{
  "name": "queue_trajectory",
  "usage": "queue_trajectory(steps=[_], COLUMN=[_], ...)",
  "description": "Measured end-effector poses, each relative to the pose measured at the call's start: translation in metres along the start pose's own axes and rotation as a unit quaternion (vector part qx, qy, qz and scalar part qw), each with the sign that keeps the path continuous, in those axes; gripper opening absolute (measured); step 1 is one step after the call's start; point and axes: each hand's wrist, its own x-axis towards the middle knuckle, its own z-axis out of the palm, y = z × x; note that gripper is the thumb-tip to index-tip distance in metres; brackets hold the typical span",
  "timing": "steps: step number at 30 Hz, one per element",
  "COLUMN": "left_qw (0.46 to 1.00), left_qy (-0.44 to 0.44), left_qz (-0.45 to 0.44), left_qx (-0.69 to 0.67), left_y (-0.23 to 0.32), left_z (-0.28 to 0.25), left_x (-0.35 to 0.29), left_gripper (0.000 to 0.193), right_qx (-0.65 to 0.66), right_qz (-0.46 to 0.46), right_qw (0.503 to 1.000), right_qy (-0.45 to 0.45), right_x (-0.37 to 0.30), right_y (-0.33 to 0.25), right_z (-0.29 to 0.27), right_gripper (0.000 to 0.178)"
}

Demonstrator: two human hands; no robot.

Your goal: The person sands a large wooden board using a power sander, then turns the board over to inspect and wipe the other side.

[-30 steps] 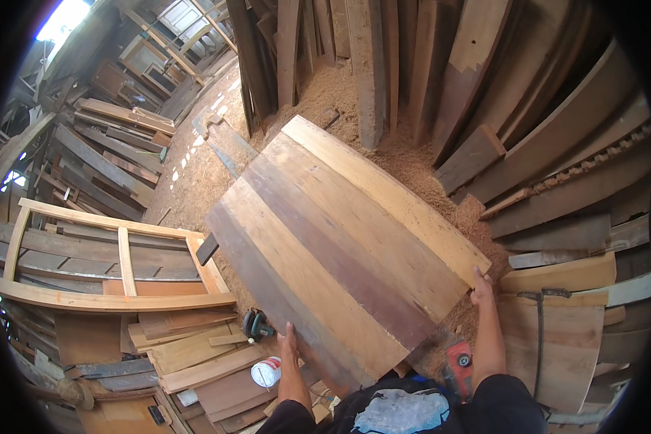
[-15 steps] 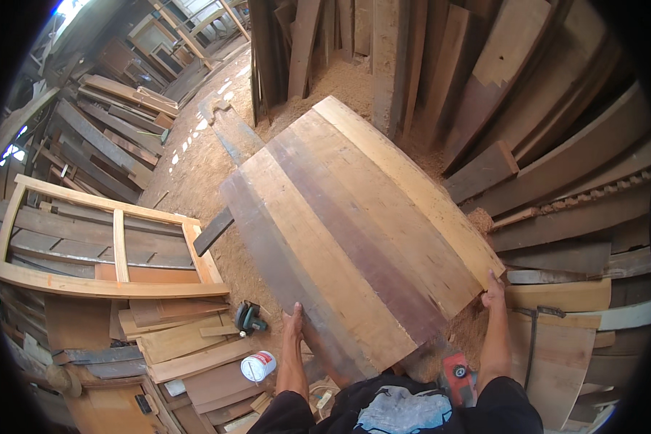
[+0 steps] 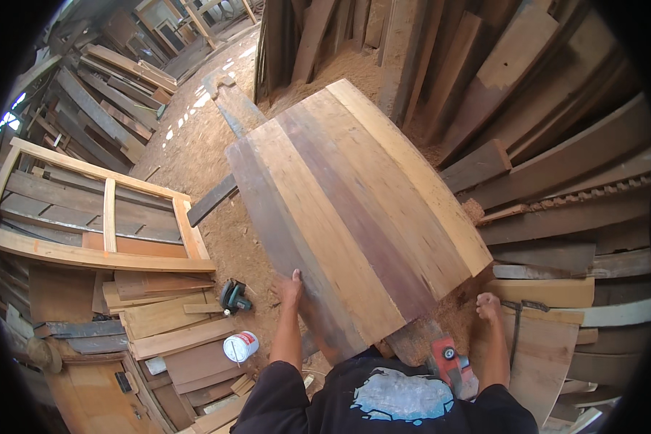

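A wide wooden panel (image 3: 340,217) of pale, brown and reddish boards lies flat in front of me, its near end close to my shirt. My left hand (image 3: 289,288) grips the panel's left edge, thumb on top; its other fingers are partly hidden. Beyond the near right corner, my right hand (image 3: 487,307) is off the panel, curled into a fist with nothing visible in it. A red power tool (image 3: 452,364) stands close to my body, below my right hand.
At left are a pale wooden frame (image 3: 110,217), a dark green power saw (image 3: 234,296) and a white bucket (image 3: 240,346). Dark timber supports (image 3: 213,199) jut from under the panel. Leaning planks (image 3: 510,50) line the back and right. Sawdust (image 3: 228,242) covers the floor.
My right hand has let go of the panel's near right corner and closed into a fist beside it. The left hand has slid a little farther up the left edge. The view has shifted slightly.
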Motion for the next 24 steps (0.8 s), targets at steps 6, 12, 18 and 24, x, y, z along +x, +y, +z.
queue_trajectory(steps=[6,12,18,24], left_qw=[0.91,0.887,0.881,0.887], left_qy=[0.043,0.003,-0.008,-0.028], left_qz=[0.216,0.282,0.362,0.37], left_qx=[0.352,0.364,0.304,0.275], left_y=[0.012,-0.026,-0.054,-0.083], left_z=[0.065,0.109,0.106,0.081], left_x=[-0.09,-0.209,-0.266,-0.303], left_gripper=[0.088,0.088,0.085,0.084], right_qx=[-0.106,-0.037,-0.196,-0.03], right_qz=[0.024,-0.016,-0.128,-0.079], right_qw=[0.991,0.986,0.97,0.989], right_qy=[-0.071,-0.161,-0.068,-0.122], right_x=[-0.153,-0.281,-0.268,-0.264], right_y=[0.055,0.077,0.12,0.087], right_z=[-0.046,-0.024,0.016,0.021], right_gripper=[0.036,0.059,0.053,0.043])
